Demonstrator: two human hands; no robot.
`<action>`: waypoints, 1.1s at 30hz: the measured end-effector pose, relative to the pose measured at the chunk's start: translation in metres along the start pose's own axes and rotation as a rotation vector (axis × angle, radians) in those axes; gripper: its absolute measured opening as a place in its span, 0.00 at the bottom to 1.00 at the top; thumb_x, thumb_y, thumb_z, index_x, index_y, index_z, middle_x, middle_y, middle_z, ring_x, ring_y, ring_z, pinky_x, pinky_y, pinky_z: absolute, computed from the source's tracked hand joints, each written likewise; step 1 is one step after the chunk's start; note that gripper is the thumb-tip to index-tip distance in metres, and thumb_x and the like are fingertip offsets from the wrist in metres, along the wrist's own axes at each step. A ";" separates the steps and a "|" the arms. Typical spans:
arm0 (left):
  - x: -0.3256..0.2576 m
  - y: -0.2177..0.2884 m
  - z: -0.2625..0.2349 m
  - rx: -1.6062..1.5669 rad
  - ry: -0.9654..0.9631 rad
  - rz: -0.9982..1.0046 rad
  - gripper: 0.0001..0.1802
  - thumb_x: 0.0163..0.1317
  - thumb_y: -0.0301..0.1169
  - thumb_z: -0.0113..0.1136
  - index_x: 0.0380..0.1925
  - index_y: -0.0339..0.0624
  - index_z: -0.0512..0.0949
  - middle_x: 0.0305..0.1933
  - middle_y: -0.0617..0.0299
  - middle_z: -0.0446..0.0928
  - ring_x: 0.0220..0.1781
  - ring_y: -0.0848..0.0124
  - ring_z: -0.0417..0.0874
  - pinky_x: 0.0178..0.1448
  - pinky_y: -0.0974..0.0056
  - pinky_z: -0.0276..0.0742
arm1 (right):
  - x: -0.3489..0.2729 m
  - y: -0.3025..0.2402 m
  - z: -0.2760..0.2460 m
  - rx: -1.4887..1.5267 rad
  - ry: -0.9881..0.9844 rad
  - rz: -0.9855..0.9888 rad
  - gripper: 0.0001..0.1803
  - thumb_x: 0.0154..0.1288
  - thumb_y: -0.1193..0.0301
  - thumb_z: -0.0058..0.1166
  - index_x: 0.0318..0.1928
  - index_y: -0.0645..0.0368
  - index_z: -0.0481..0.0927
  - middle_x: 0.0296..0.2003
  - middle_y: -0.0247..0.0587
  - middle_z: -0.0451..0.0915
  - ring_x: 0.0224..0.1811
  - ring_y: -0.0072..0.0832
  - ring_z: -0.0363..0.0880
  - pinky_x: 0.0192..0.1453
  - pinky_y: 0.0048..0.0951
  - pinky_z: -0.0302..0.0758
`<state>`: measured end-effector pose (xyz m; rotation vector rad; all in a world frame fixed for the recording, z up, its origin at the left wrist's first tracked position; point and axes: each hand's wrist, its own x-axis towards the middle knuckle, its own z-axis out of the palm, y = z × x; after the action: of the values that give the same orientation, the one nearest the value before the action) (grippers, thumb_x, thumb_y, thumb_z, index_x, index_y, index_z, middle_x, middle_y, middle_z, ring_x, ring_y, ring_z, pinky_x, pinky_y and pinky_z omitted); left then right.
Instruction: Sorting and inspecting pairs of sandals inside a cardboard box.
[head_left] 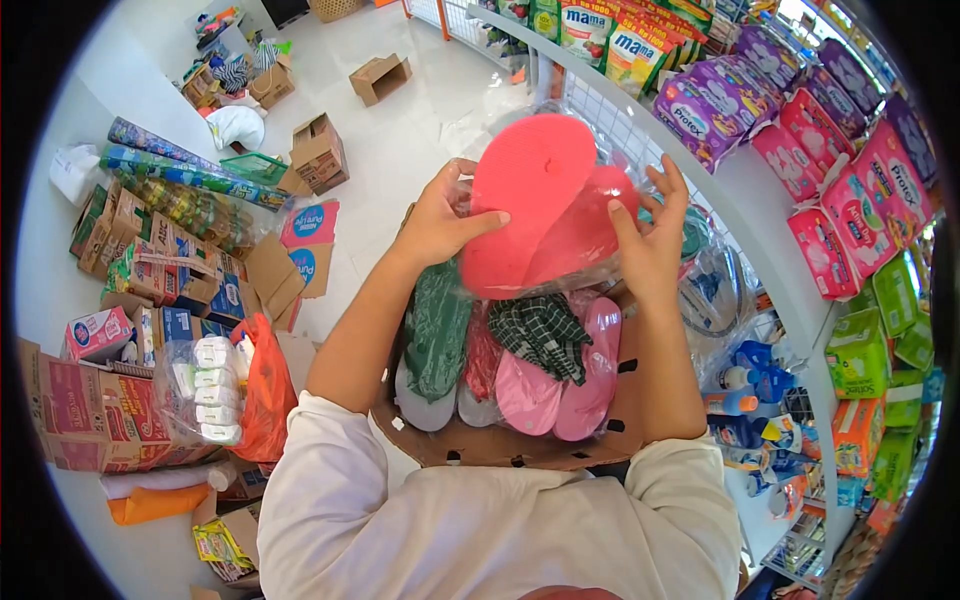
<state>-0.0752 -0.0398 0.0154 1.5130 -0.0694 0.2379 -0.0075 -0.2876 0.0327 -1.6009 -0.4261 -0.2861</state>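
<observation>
A pair of coral-red flip-flops [535, 165] in clear plastic is held up in front of me, one sole overlapping the other. My left hand [445, 215] grips their left side, thumb on top and fingers behind. At the right edge, my right hand [648, 235] holds the wrapped pair loosely, its thumb against the sole and its fingers apart. Below, a cardboard box [480, 455] contains green-wrapped footwear [437, 330], pink flip-flops [588, 385] and a dark checked cloth [540, 335] lying over them.
Cartons [125, 400] and a red-orange plastic bag [267, 385] crowd the left side. Two opened boxes [318, 155] stand on the floor ahead. To the right, a curved white shelf [745, 215] carries several pink, purple and green packs, with bottles [735, 403] on a lower level.
</observation>
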 end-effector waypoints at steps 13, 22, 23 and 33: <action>-0.003 -0.013 -0.007 0.377 0.000 0.007 0.30 0.55 0.30 0.75 0.55 0.37 0.69 0.52 0.52 0.79 0.51 0.65 0.83 0.50 0.61 0.81 | -0.001 0.016 0.000 -0.270 -0.252 0.009 0.16 0.65 0.73 0.55 0.53 0.62 0.79 0.52 0.56 0.80 0.56 0.49 0.79 0.60 0.41 0.74; -0.006 -0.004 0.000 0.424 -0.075 -0.084 0.31 0.55 0.30 0.74 0.56 0.37 0.71 0.48 0.53 0.81 0.44 0.67 0.84 0.47 0.62 0.81 | 0.000 0.021 -0.015 -0.490 -0.369 -0.007 0.16 0.59 0.72 0.59 0.47 0.64 0.80 0.47 0.54 0.80 0.51 0.52 0.79 0.56 0.43 0.75; -0.009 -0.005 -0.001 0.390 -0.098 -0.100 0.32 0.55 0.30 0.74 0.58 0.36 0.71 0.48 0.53 0.81 0.43 0.68 0.84 0.47 0.62 0.81 | -0.001 0.020 -0.014 -0.494 -0.368 -0.018 0.16 0.59 0.72 0.59 0.47 0.64 0.80 0.47 0.54 0.80 0.51 0.52 0.79 0.56 0.43 0.75; -0.020 0.015 0.002 0.358 -0.275 0.044 0.26 0.56 0.27 0.75 0.53 0.34 0.76 0.46 0.60 0.80 0.49 0.73 0.80 0.55 0.66 0.76 | -0.003 0.008 -0.013 -0.454 -0.377 -0.253 0.15 0.56 0.77 0.58 0.47 0.61 0.81 0.47 0.51 0.76 0.53 0.51 0.75 0.60 0.41 0.72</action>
<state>-0.0977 -0.0432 0.0259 1.8952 -0.2921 0.0765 -0.0057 -0.3014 0.0251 -2.0566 -0.9072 -0.2852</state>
